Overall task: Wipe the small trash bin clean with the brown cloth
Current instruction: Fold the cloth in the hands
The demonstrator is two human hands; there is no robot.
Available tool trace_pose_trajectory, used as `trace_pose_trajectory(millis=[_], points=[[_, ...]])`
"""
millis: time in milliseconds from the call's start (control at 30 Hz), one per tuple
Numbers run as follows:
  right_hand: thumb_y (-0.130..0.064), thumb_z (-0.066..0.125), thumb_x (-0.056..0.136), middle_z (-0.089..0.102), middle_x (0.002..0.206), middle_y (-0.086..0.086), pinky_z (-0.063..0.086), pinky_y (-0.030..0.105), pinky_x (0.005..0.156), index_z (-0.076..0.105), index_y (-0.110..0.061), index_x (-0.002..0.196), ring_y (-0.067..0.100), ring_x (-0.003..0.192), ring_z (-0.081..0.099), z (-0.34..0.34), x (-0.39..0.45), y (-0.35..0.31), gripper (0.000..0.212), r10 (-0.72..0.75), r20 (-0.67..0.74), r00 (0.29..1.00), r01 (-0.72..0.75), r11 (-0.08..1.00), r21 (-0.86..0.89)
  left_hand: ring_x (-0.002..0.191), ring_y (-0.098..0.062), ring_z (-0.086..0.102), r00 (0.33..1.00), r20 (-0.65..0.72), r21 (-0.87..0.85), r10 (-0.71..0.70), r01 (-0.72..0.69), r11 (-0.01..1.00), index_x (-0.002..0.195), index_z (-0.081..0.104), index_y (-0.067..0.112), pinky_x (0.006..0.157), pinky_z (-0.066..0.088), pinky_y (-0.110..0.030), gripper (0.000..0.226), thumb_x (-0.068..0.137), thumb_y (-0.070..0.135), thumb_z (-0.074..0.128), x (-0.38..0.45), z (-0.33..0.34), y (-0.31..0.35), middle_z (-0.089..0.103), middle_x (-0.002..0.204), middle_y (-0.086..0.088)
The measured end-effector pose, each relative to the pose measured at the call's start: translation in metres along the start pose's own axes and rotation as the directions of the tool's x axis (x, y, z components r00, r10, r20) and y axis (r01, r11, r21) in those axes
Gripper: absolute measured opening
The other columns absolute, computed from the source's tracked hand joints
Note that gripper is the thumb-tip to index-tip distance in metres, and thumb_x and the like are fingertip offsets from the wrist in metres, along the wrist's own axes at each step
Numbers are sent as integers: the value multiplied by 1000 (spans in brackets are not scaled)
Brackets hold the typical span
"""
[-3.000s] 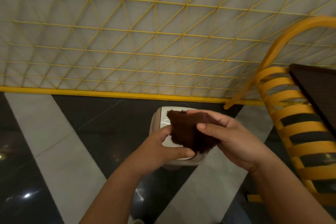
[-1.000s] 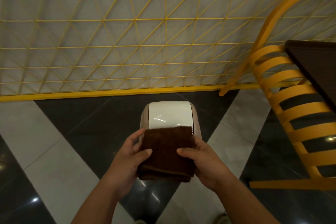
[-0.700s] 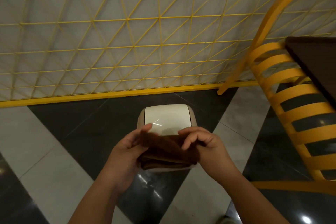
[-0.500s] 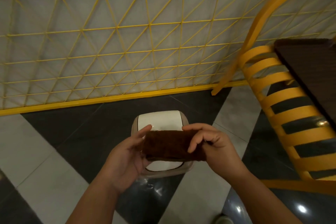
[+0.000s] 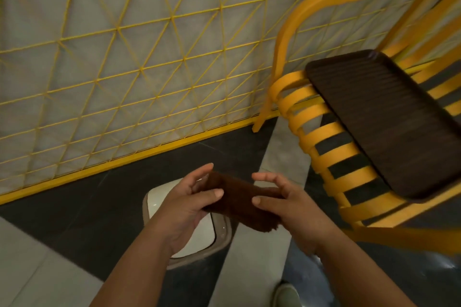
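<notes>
Both hands hold the cloth between them, above the bin. On the left hand the thumb presses one end of the folded brown cloth against the fingers, which curl behind it. On the right hand the thumb lies on the other end, while the fingers arch over the top edge; whether they touch the fabric cannot be told. The cloth runs as a thick band from upper left to lower right, its lower right corner hanging free.

Under the left hand and forearm stands the bin on the floor, seen from above: a white lid inside a beige rim, partly covered by the arm. It sits on a dark tile, just beside a pale grey stripe. A shoe tip shows at the bottom edge, near the right forearm.

Farther right is a yellow slatted chair, with the corner of a dark brown desk reaching over its seat. Behind everything a yellow wire grid covers the pale wall, ending in a yellow strip at the floor.
</notes>
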State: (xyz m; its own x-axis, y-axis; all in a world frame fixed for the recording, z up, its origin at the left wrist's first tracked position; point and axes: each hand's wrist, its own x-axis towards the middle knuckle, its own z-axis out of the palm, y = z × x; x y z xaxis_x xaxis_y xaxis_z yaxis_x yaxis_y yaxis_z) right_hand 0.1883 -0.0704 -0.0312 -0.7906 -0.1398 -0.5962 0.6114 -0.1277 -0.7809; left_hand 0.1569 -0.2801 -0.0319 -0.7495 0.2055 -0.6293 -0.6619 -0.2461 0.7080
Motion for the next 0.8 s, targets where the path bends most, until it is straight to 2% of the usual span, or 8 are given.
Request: trace_pose_trajectory(millis=[100,200,300,400,533,667,733,800], points=[[-8,71,80,70,95,12,55,29,57,65,-26,93,24,75,72,-25,-5,-17,23,-50,-197,979,53,999,12,97,-18,71,999,-7,63,-41,41,997,125,55,21,78,58,-31,60,74,-4,72,20,31,4,68,115,-8],[-6,67,84,72,82,7,52,23,52,69,-20,85,15,64,70,-53,-11,-32,14,-91,-307,947,73,995,-72,93,-19,71,998,-38,189,-49,55,980,115,56,19,69,59,-27,47,78,-6,69,45,75,7,66,110,-7],[-5,64,87,73,84,7,56,26,56,71,-19,89,17,68,71,-85,-13,-45,16,-94,-403,910,61,994,-93,98,-17,66,998,-36,379,42,-26,925,99,65,21,81,58,-33,29,81,-1,67,74,127,11,67,106,-6],[-3,60,88,72,87,6,55,23,55,71,-22,91,14,68,71,-121,-14,-57,23,-98,-513,853,93,995,-35,101,-14,64,988,82,514,130,-154,844,84,70,31,89,54,-33,27,83,5,67,98,178,18,69,103,3],[-9,61,87,70,89,-3,53,18,54,69,-30,93,8,69,70,-165,-1,-69,23,-87,-709,700,155,987,32,101,-4,53,938,244,703,247,-346,621,88,71,35,73,38,-9,25,89,12,62,126,241,23,59,108,13],[-14,61,87,66,97,-5,59,31,71,66,-34,91,12,84,66,-197,24,-75,21,-48,-842,537,162,986,47,108,-5,49,865,345,773,365,-483,412,106,71,27,89,35,-11,23,94,13,57,155,284,21,50,118,8],[-16,60,88,65,97,-7,58,30,70,65,-35,90,10,84,64,-208,34,-77,20,-43,-879,475,153,988,35,111,-6,49,829,395,790,397,-527,314,114,69,23,92,31,-9,26,96,12,53,167,298,18,48,122,6],[-16,60,89,63,100,-8,56,27,70,64,-36,91,8,86,62,-215,42,-75,21,-35,-903,428,156,987,36,126,-13,44,815,463,797,348,-555,240,127,61,18,100,30,-13,33,98,11,48,178,307,12,42,138,1]])
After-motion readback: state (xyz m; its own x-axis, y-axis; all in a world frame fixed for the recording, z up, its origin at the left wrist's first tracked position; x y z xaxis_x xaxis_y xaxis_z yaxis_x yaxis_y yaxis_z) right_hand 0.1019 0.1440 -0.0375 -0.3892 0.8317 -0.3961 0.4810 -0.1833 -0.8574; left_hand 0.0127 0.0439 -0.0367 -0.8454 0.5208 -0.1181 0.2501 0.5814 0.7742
